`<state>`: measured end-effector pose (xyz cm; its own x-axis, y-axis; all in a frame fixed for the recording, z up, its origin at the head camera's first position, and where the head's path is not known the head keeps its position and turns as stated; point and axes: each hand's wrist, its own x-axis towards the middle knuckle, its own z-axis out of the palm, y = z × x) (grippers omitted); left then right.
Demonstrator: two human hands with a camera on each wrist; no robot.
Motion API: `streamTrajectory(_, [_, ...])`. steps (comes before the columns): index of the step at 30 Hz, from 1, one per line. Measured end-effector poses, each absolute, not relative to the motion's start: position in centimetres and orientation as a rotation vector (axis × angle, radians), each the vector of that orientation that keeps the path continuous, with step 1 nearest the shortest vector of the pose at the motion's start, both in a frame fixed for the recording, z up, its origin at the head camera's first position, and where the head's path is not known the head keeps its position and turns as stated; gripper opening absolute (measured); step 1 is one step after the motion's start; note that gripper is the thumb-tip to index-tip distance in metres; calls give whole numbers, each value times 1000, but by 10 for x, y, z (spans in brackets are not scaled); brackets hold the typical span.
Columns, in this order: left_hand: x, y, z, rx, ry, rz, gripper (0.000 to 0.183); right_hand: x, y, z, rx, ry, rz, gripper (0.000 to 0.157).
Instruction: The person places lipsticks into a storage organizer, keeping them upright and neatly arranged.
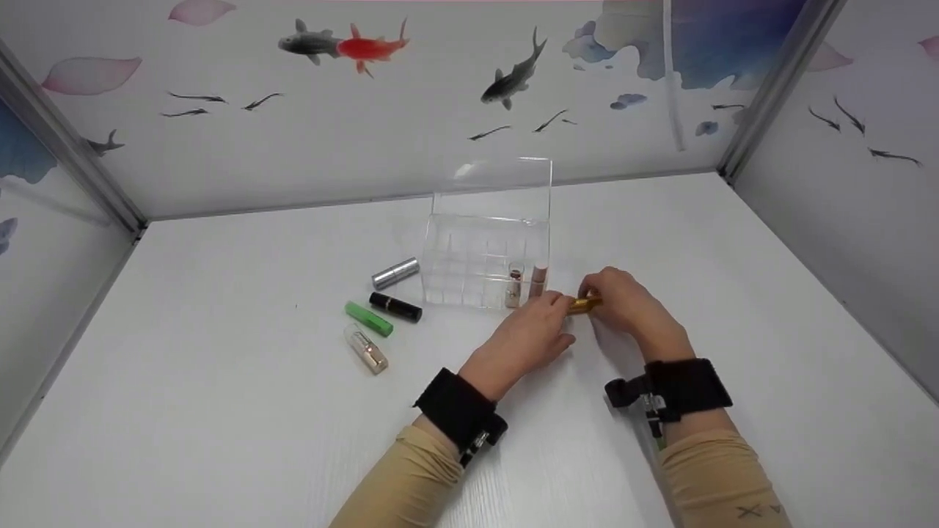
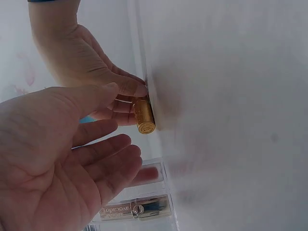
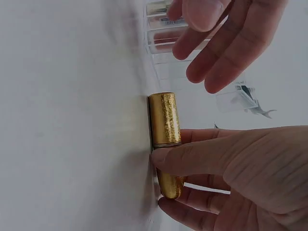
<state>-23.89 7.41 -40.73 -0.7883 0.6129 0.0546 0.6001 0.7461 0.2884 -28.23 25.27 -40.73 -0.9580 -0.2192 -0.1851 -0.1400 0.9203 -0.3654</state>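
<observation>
My right hand point(image 1: 623, 301) pinches a gold lipstick tube point(image 3: 165, 118) between thumb and fingers, low at the white table surface. The tube lies on its side, one end pointing towards my left hand point(image 1: 524, 334). That left hand holds nothing; its fingers are loosely bent just beside the tube's free end in the left wrist view. Behind the hands stands a clear compartment box point(image 1: 433, 257) with its lid raised. In its front right compartments are a clear-capped lipstick point(image 1: 513, 286) and a pinkish lipstick point(image 1: 539, 279).
Left of the box lie a silver tube point(image 1: 395, 273), a black lipstick point(image 1: 396, 307), a green tube point(image 1: 369, 319) and a clear-capped gold lipstick point(image 1: 367, 350). Printed wall panels point(image 1: 440, 110) enclose the table's point(image 1: 220, 411) back and sides.
</observation>
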Motion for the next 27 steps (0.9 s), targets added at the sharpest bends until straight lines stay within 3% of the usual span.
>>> streamTrajectory(12, [-243, 76, -406, 993, 2897, 478, 29, -267, 246, -381, -527, 2686, -475, 16])
streamTrajectory(27, [-236, 61, -374, 1045, 3236, 769, 20, -248, 246, -341, -625, 2851, -898, 16])
